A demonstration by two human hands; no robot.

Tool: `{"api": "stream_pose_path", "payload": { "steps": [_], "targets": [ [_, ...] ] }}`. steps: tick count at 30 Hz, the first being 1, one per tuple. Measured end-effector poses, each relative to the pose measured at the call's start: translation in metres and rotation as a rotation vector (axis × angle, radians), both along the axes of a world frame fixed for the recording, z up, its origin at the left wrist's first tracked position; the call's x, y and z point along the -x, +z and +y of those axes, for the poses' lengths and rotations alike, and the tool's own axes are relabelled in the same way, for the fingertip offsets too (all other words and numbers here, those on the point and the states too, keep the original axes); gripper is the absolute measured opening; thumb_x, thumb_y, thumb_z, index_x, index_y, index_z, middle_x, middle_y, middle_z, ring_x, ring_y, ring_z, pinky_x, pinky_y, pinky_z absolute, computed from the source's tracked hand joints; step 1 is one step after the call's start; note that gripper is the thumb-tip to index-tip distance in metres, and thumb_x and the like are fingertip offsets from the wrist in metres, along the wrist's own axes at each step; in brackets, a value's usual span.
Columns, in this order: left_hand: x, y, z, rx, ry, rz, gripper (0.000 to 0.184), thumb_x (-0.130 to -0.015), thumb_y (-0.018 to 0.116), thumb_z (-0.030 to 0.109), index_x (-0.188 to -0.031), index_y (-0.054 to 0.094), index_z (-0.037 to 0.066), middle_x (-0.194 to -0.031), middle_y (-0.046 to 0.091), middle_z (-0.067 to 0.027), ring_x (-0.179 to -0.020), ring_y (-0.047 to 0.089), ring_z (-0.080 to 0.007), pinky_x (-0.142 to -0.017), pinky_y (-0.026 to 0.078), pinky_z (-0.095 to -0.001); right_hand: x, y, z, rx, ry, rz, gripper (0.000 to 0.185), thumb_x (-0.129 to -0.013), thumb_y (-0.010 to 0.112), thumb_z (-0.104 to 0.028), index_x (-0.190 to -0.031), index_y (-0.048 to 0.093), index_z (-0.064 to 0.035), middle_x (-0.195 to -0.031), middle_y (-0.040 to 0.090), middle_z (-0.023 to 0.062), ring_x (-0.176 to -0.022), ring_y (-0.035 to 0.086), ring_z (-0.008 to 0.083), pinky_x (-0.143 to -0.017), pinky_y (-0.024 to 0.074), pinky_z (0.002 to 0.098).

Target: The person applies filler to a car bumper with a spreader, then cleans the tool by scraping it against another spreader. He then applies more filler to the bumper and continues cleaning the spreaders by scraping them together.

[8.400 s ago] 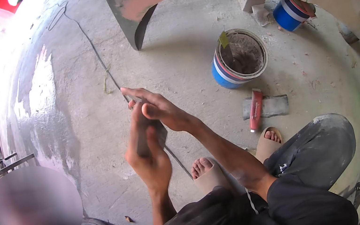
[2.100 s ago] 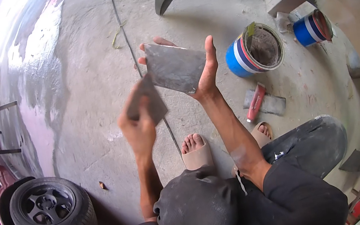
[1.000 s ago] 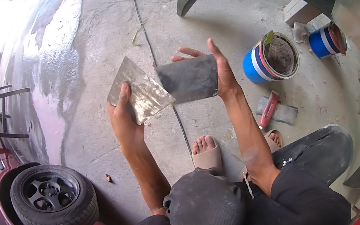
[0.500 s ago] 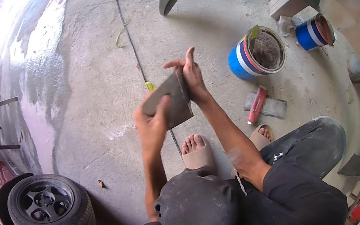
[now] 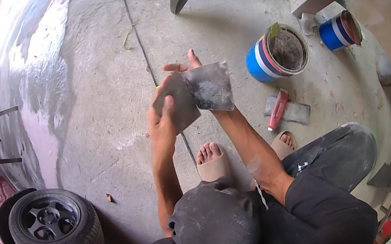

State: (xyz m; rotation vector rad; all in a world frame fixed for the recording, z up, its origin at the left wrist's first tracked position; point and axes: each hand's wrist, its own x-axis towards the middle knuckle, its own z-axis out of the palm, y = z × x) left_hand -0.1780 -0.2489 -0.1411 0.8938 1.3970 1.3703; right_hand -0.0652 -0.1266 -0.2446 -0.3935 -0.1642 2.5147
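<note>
My left hand (image 5: 161, 127) grips a flat, dark grey square putty spreader (image 5: 184, 107), thumb on its upper face. My right hand (image 5: 193, 60) holds a second square spreader (image 5: 212, 87), its face smeared with grey paste. The spreaders meet along their inner edges, the right one partly facing up. A finger and thumb of my right hand stick out beyond the plates; the rest of its grip is hidden behind them.
An open blue can (image 5: 259, 64) of greyish material stands to the right, with a smaller blue can (image 5: 331, 34) beyond. A red tube (image 5: 277, 110) lies on a grey block (image 5: 298, 114). A wheel (image 5: 52, 223) sits left, and a cable (image 5: 134, 29) crosses the floor.
My right hand's spreader has turned from nearly edge-on to showing its smeared face and now lies further right. The left spreader has shifted slightly down and left.
</note>
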Motion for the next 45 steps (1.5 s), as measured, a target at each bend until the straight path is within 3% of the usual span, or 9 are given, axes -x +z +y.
{"api": "stream_pose_path", "payload": {
  "steps": [3,7,14,20,22,29,34,39,45],
  "targets": [
    [0.004,0.021,-0.007,0.014,0.049,-0.386,0.05,-0.115,0.041,0.019,-0.162,0.039,-0.001,-0.153,0.056,-0.0215,-0.129,0.065,-0.0307,-0.112,0.052,-0.0422,-0.017,0.016,-0.005,0.081,-0.035,0.399,0.097,-0.104,0.032,-0.079,-0.151,0.049,0.0051,-0.104,0.068,0.0151,-0.091,0.068,0.027,-0.075,0.061,0.0391],
    [0.022,0.016,-0.013,0.021,-0.106,-0.458,0.067,-0.11,0.05,0.04,-0.163,0.038,0.002,-0.147,0.061,-0.0225,-0.123,0.068,-0.033,-0.107,0.055,-0.0438,-0.028,0.013,0.0,0.07,-0.082,0.51,0.092,-0.106,0.038,-0.074,-0.153,0.047,0.0036,-0.108,0.067,0.0153,-0.088,0.062,0.0274,-0.077,0.059,0.0416],
    [0.009,0.009,-0.014,0.094,-0.091,-0.228,0.08,-0.097,0.063,0.044,-0.161,0.044,0.001,-0.142,0.064,-0.0193,-0.122,0.066,-0.0265,-0.099,0.056,-0.0389,-0.043,-0.006,0.014,0.026,-0.259,0.052,0.079,-0.106,0.046,-0.071,-0.132,0.069,-0.0007,-0.084,0.066,0.0092,-0.07,0.056,0.0221,-0.064,0.0481,0.0346],
    [0.004,0.008,-0.017,0.162,-0.03,-0.2,0.072,-0.099,0.064,0.04,-0.158,0.048,0.001,-0.139,0.067,-0.0171,-0.12,0.068,-0.0271,-0.099,0.056,-0.0391,-0.061,-0.009,0.012,0.004,-0.338,-0.429,0.055,-0.108,0.053,-0.063,-0.09,0.071,-0.0141,-0.07,0.065,-0.0038,-0.063,0.062,0.0078,-0.061,0.0528,0.0221],
    [0.006,0.001,-0.021,0.182,0.009,-0.218,0.068,-0.1,0.063,0.037,-0.156,0.05,0.001,-0.137,0.068,-0.0167,-0.119,0.069,-0.0277,-0.098,0.057,-0.0399,-0.076,-0.087,0.015,-0.099,-0.367,-0.069,0.054,-0.107,0.054,-0.064,-0.094,0.071,-0.0151,-0.081,0.071,0.0019,-0.069,0.067,0.015,-0.068,0.0573,0.0276],
    [0.011,-0.013,-0.036,0.233,0.089,-0.219,0.063,-0.102,0.062,0.035,-0.152,0.053,-0.002,-0.137,0.069,-0.0168,-0.118,0.07,-0.0294,-0.099,0.057,-0.0416,-0.1,-0.121,0.002,0.267,-1.01,-0.395,0.051,-0.107,0.053,-0.065,-0.097,0.067,-0.0165,-0.087,0.068,0.0011,-0.082,0.068,0.0155,-0.073,0.0583,0.0321],
    [0.013,-0.026,-0.038,0.293,-0.062,-0.285,0.061,-0.103,0.06,0.033,-0.152,0.053,-0.004,-0.137,0.07,-0.0145,-0.121,0.067,-0.0267,-0.1,0.055,-0.0398,-0.119,-0.145,0.0,0.013,-0.721,-0.425,0.057,-0.104,0.052,-0.072,-0.099,0.064,-0.0168,-0.09,0.064,0.0009,-0.083,0.062,0.0161,-0.074,0.0542,0.0328],
    [0.018,-0.075,-0.028,0.38,-0.299,-0.219,0.065,-0.103,0.063,0.038,-0.154,0.054,-0.001,-0.146,0.064,-0.0145,-0.133,0.058,-0.0253,-0.114,0.043,-0.0384,-0.095,-0.146,-0.01,-0.035,-0.321,0.081,0.076,-0.104,0.048,-0.071,-0.131,0.067,-0.0016,-0.124,0.073,0.0207,-0.117,0.07,0.0418,-0.102,0.0585,0.0496],
    [0.008,-0.077,-0.008,0.295,-0.267,-0.013,0.076,-0.104,0.061,0.051,-0.16,0.048,0.001,-0.161,0.052,-0.0186,-0.153,0.04,-0.0283,-0.128,0.023,-0.0425,-0.06,-0.064,-0.016,0.19,-0.29,0.192,0.106,-0.094,0.051,-0.083,-0.156,0.046,0.0018,-0.154,0.049,0.0353,-0.141,0.048,0.0579,-0.119,0.0384,0.0689]
  ]
}}
